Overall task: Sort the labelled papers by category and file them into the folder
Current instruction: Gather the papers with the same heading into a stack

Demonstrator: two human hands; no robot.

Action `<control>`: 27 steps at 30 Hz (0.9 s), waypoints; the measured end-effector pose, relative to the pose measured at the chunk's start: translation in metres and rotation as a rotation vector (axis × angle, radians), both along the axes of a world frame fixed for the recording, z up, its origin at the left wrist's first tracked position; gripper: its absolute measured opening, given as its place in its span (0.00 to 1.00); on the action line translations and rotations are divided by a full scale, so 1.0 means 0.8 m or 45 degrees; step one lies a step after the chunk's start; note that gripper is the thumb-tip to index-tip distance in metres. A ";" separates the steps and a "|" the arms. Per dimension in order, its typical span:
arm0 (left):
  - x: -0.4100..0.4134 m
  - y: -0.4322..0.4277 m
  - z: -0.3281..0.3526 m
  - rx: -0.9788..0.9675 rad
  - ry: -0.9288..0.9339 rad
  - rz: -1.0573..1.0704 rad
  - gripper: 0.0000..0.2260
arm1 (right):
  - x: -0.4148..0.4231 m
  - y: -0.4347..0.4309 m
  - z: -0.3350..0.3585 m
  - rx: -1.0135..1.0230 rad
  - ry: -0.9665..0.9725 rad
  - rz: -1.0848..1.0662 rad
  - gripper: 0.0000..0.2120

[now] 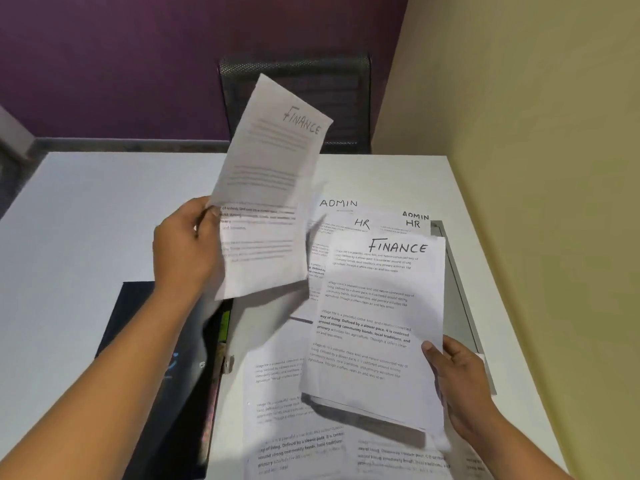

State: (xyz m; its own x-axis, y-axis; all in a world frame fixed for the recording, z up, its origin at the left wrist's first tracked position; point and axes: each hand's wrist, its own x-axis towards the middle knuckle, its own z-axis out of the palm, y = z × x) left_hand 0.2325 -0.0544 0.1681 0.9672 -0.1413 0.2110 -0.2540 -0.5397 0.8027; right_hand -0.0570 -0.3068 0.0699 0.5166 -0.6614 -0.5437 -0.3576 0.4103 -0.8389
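on the bench (86, 202): admin and hr papers (346, 216) are spread at the right; the dark folder (156, 358) lies at the near left.
left hand (187, 244): a raised finance sheet (270, 188) is pinched by its left edge.
right hand (460, 382): a second finance sheet (377, 317) is gripped at its near right edge.
step: both finance sheets are best squared edge to edge before filing.

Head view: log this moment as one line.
left hand: holds raised white FINANCE sheet | right hand: holds white FINANCE-topped paper stack | black folder: on white table
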 end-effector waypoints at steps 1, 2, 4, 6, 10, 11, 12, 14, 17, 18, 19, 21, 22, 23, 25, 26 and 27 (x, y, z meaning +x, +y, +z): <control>-0.025 0.000 0.008 -0.100 0.053 -0.035 0.10 | -0.001 0.002 0.003 -0.015 0.013 0.003 0.09; -0.052 -0.002 0.013 -0.203 0.126 -0.075 0.11 | -0.003 0.005 0.007 -0.025 0.020 0.008 0.09; -0.108 -0.007 0.013 -0.322 0.284 -0.135 0.13 | -0.006 0.012 0.017 -0.039 0.024 0.026 0.09; -0.159 -0.010 0.003 -0.328 0.416 -0.159 0.15 | -0.009 0.019 0.028 -0.056 0.017 0.057 0.09; -0.233 -0.008 -0.017 -0.390 0.769 -0.251 0.13 | -0.018 0.032 0.046 -0.060 0.023 0.188 0.05; -0.244 -0.006 -0.019 -0.392 0.801 -0.236 0.12 | -0.020 0.034 0.049 -0.021 0.010 0.211 0.04; -0.251 -0.003 -0.022 -0.373 0.775 -0.182 0.09 | -0.023 0.037 0.052 0.020 -0.019 0.229 0.03; -0.254 0.005 -0.026 -0.288 0.661 -0.053 0.04 | -0.028 0.043 0.057 0.104 -0.075 0.269 0.03; -0.247 0.015 -0.025 -0.320 0.775 -0.131 0.05 | -0.036 0.049 0.065 0.215 -0.147 0.358 0.07; -0.245 0.018 -0.024 -0.402 0.910 -0.154 0.06 | -0.039 0.051 0.067 0.241 -0.165 0.394 0.08; -0.245 0.021 -0.023 -0.476 1.047 -0.152 0.07 | -0.041 0.052 0.068 0.256 -0.176 0.432 0.09; -0.249 0.025 -0.027 -0.586 1.187 -0.155 0.09 | -0.045 0.053 0.069 0.288 -0.200 0.493 0.11; -0.252 0.027 -0.031 -0.603 1.181 -0.160 0.10 | -0.046 0.052 0.068 0.311 -0.200 0.492 0.11; -0.256 0.028 -0.035 -0.618 1.163 -0.144 0.10 | -0.049 0.051 0.066 0.374 -0.220 0.450 0.12; -0.264 0.030 -0.043 -0.663 1.132 -0.054 0.09 | -0.056 0.046 0.061 0.501 -0.246 0.359 0.19; -0.267 0.030 -0.047 -0.679 1.124 -0.006 0.09 | -0.059 0.045 0.059 0.494 -0.260 0.388 0.20; -0.271 0.030 -0.050 -0.690 1.115 0.032 0.09 | -0.061 0.045 0.054 0.430 -0.257 0.453 0.18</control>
State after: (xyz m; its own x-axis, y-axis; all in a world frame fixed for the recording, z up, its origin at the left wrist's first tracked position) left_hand 0.0155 -0.0303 0.1280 0.8140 -0.2145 -0.5398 0.5434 -0.0473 0.8382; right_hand -0.1058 -0.2706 0.1128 0.7937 -0.2311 -0.5628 -0.3691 0.5525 -0.7474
